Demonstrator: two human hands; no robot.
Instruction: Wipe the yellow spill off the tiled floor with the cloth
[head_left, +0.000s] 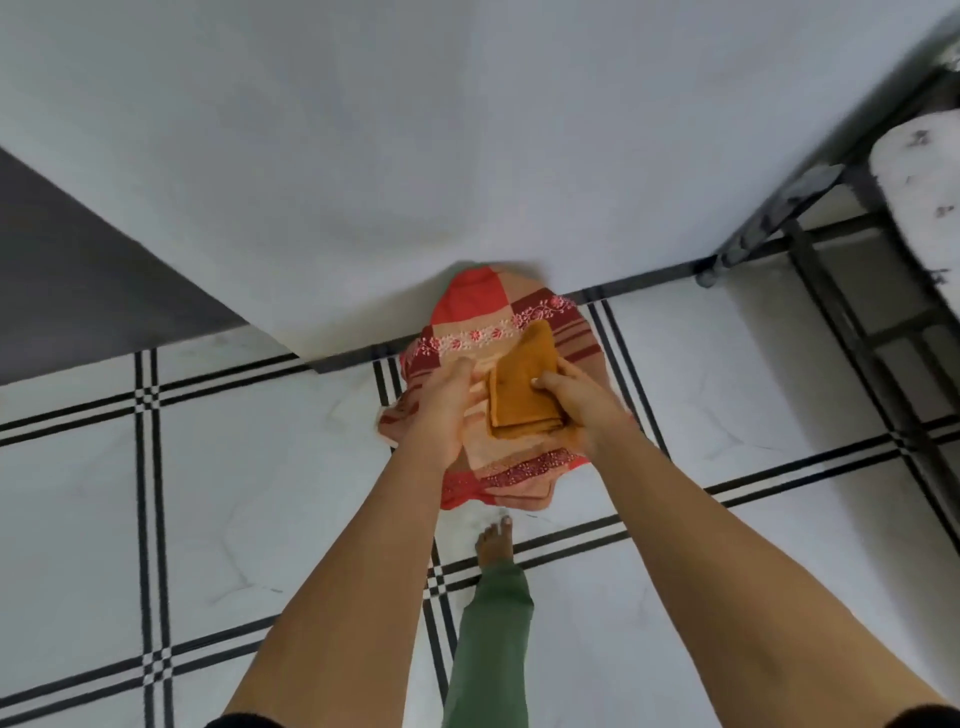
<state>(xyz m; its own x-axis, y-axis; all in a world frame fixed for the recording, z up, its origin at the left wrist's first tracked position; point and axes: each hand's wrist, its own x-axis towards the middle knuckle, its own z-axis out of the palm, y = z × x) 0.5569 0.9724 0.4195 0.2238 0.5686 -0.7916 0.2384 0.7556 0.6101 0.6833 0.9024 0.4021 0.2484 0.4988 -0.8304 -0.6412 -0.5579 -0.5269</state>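
Note:
A folded mustard-yellow cloth lies on top of a red, pink and peach patterned fabric bundle that rests on the tiled floor against the wall. My right hand grips the yellow cloth at its right edge, thumb on top. My left hand rests on the patterned bundle just left of the cloth, its fingers touching the cloth's left edge. No yellow spill is visible on the floor.
A white wall rises behind the bundle. A dark metal bed frame with a white mattress stands at the right. My bare foot and green trouser leg are below the bundle. A dark doorway or panel is at the left.

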